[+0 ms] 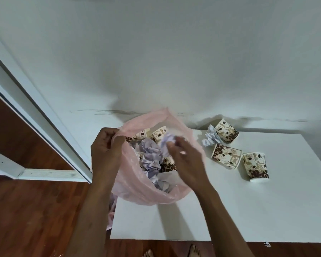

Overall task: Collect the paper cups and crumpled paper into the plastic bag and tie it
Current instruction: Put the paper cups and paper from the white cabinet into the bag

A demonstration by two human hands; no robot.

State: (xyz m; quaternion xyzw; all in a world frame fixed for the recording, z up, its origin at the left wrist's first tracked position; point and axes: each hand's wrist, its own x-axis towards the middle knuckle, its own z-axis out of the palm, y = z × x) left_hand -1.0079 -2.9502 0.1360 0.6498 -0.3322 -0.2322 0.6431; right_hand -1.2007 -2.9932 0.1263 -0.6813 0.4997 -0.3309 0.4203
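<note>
A pink plastic bag (143,193) hangs open at the left edge of the white table (230,210). My left hand (105,151) pinches its rim at the far left and holds the mouth up. Inside lie several coffee-print paper cups (157,135) and crumpled white paper (150,156). My right hand (183,162) is over the bag's mouth, its blurred fingertips on a crumpled paper ball (167,140). On the table to the right lie three cups on their sides (226,133) (226,156) (256,166) and one crumpled paper (209,139).
The table stands against a white wall. A white door frame (44,112) runs down the left, with wooden floor (35,210) below. My bare feet (193,251) show at the table's front edge.
</note>
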